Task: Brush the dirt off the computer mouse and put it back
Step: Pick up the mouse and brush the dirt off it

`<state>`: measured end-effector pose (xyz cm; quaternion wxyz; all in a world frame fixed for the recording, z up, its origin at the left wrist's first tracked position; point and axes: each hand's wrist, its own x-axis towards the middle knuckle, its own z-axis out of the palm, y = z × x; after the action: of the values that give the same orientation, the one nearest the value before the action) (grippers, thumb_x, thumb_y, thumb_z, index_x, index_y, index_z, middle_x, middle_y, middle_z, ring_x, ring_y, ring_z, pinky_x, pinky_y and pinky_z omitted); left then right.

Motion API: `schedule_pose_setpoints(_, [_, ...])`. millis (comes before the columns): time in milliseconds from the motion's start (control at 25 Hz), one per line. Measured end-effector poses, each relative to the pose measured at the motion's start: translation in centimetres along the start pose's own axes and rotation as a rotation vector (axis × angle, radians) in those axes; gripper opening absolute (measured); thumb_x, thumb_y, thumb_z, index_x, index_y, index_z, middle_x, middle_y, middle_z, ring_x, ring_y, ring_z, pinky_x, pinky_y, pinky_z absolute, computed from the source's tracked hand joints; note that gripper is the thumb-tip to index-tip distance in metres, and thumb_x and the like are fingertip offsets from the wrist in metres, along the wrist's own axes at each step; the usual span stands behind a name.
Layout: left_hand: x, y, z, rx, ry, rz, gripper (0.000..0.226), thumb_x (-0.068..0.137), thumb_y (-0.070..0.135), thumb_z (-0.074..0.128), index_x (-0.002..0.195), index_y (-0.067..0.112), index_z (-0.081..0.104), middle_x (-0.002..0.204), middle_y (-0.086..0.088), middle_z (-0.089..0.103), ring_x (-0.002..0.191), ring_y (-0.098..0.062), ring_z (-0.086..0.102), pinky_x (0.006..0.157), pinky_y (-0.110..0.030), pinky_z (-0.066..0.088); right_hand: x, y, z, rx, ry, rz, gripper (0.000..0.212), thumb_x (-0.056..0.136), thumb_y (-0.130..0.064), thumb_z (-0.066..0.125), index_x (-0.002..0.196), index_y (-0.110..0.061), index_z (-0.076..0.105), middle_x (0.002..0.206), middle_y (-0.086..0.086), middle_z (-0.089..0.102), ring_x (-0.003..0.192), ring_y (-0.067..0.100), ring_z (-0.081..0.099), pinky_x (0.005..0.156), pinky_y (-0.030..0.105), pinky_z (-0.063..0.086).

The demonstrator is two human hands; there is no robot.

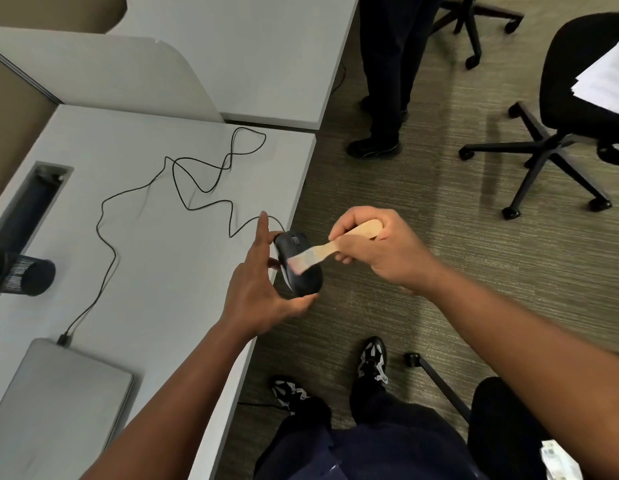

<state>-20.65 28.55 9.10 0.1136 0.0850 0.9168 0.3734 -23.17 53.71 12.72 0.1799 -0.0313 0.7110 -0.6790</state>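
1. Grey surface [169,271] runs along my left, striped carpet [422,209] to my right; a closed laptop [55,393] lies at the near end, and a thin black cable [104,216] loops across the top from it to the mouse.
2. My left hand [256,289] holds the black mouse [297,263] just past the surface edge, thumb under its rear, fingers along its far side, index finger straight.
3. My right hand [377,247] grips the wooden brush [332,249] by its handle; the blurred bristles touch the mouse's back.
4. Two office chairs [578,109] and a standing person's legs [387,74] are beyond.
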Motion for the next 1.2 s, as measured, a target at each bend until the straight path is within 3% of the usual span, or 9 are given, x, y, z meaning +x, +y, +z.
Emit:
schedule_pose_setpoints(80, [0.1,0.2,0.2,0.005,0.004,0.011,0.146,0.053,0.068,0.086,0.157,0.063,-0.017,0.134,0.063,0.027,0.108,0.022,0.057,0.079,-0.014,0.047,-0.2,-0.1,0.5,-0.042,-0.15,-0.014,0.008,0.095,-0.006,0.07,0.095,-0.013,0.075,0.073,0.009,0.066,0.063,0.018,0.056,0.055,0.027,0.046])
schedule_pose_setpoints(160, [0.1,0.3,0.1,0.002,0.019,0.006,0.144,0.055,0.069,0.086,0.157,0.063,-0.015,0.134,0.062,0.028,0.11,0.021,0.057,0.077,-0.014,0.048,-0.3,0.2,0.4,-0.108,-0.233,0.0,0.011,0.095,-0.003,0.068,0.094,-0.012,0.074,0.066,-0.006,0.06,0.055,0.007,0.047,0.049,0.022,0.037])
schedule_pose_setpoints(400, [0.2,0.5,0.4,0.023,0.015,0.017,0.143,0.055,0.072,0.086,0.16,0.061,-0.011,0.137,0.059,0.029,0.108,0.016,0.06,0.085,-0.028,0.058,-0.3,-0.1,-1.7,-0.147,-0.274,0.063,0.02,0.084,-0.001,0.065,0.085,-0.018,0.074,0.06,-0.009,0.057,0.05,0.006,0.044,0.045,0.021,0.035])
schedule_pose_setpoints(600, [0.3,0.1,0.5,0.024,0.011,0.031,0.145,0.053,0.075,0.088,0.16,0.061,-0.009,0.14,0.058,0.029,0.109,0.02,0.058,0.085,-0.018,0.052,0.3,-0.1,-3.4,-0.305,-0.293,0.09,0.019,0.08,-0.002,0.068,0.08,-0.02,0.073,0.059,-0.011,0.059,0.05,0.003,0.048,0.046,0.019,0.037])
schedule_pose_setpoints(680, [0.3,0.0,0.5,0.026,0.012,0.046,0.145,0.053,0.075,0.088,0.16,0.061,-0.009,0.141,0.058,0.029,0.112,0.02,0.057,0.085,-0.014,0.048,0.5,0.0,-3.6,-0.41,-0.218,0.083,0.014,0.075,-0.01,0.07,0.077,-0.023,0.072,0.059,-0.011,0.062,0.051,0.002,0.05,0.047,0.022,0.038])
schedule_pose_setpoints(760, [0.5,-0.1,0.7,0.024,0.003,0.06,0.145,0.054,0.074,0.089,0.16,0.061,-0.009,0.142,0.056,0.03,0.113,0.018,0.057,0.087,-0.019,0.051,1.1,0.3,-3.7,-0.371,-0.026,0.032,0.01,0.072,-0.017,0.069,0.077,-0.024,0.073,0.061,-0.011,0.064,0.051,0.001,0.052,0.046,0.021,0.039])
schedule_pose_setpoints(840, [0.5,-0.3,0.8,0.022,-0.009,0.062,0.146,0.054,0.071,0.09,0.163,0.057,-0.006,0.143,0.055,0.03,0.115,0.017,0.058,0.091,-0.027,0.056,1.8,0.5,-3.4,-0.128,0.139,0.007,0.009,0.079,-0.015,0.071,0.082,-0.022,0.075,0.069,-0.001,0.071,0.059,0.008,0.06,0.049,0.023,0.047])
schedule_pose_setpoints(960, [0.3,-0.6,1.1,0.026,-0.023,0.071,0.149,0.054,0.07,0.093,0.169,0.047,-0.001,0.146,0.055,0.03,0.121,0.012,0.057,0.097,-0.029,0.056,2.4,1.2,-2.4,0.163,0.217,0.09,0.019,0.089,-0.006,0.072,0.083,-0.023,0.077,0.08,0.009,0.077,0.073,0.017,0.071,0.066,0.027,0.059])
schedule_pose_setpoints(1200, [0.2,-1.0,1.3,0.016,0.002,0.085,0.148,0.057,0.066,0.095,0.167,0.051,-0.003,0.15,0.057,0.022,0.126,0.018,0.049,0.098,-0.016,0.048,2.3,3.5,-1.3,-0.066,0.281,0.151,0.015,0.094,-0.013,0.072,0.087,-0.025,0.075,0.078,0.009,0.077,0.069,0.018,0.066,0.07,0.044,0.058])
